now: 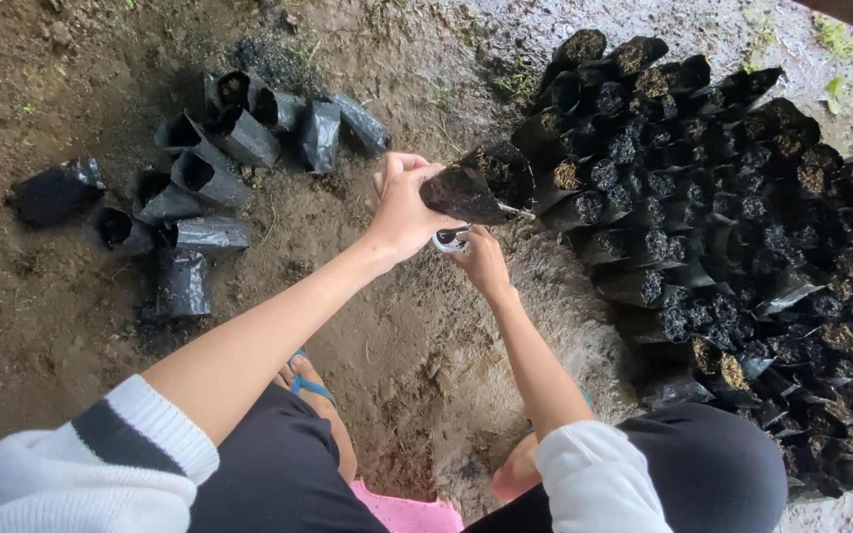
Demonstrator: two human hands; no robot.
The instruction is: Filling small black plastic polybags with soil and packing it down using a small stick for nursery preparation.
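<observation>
Head cam, looking down at bare dirt ground (71,296). Person crouched, both arms out, white sleeves pushed up.

L hand (405,202) clenched round a black nursery bag (471,188), held tilted, mouth toward far right, soil showing inside. Bag is up off the ground, centre of view, just beside the near-left edge of the big block of bags.

R hand (481,259) just below L, fingers closed on a small white-rimmed cup (449,240), only partly seen; contents can't tell.

Right side: dense block of soil-filled black bags (733,227), packed touching, mostly upright.

Far left: loose cluster of black bags (199,188) lying on their sides, mouths open, well apart from the block. One lone bag (56,192) at far-left edge.

Near: blue-strapped sandal (308,380) on foot between the arms; pink object (412,513) at bottom edge
</observation>
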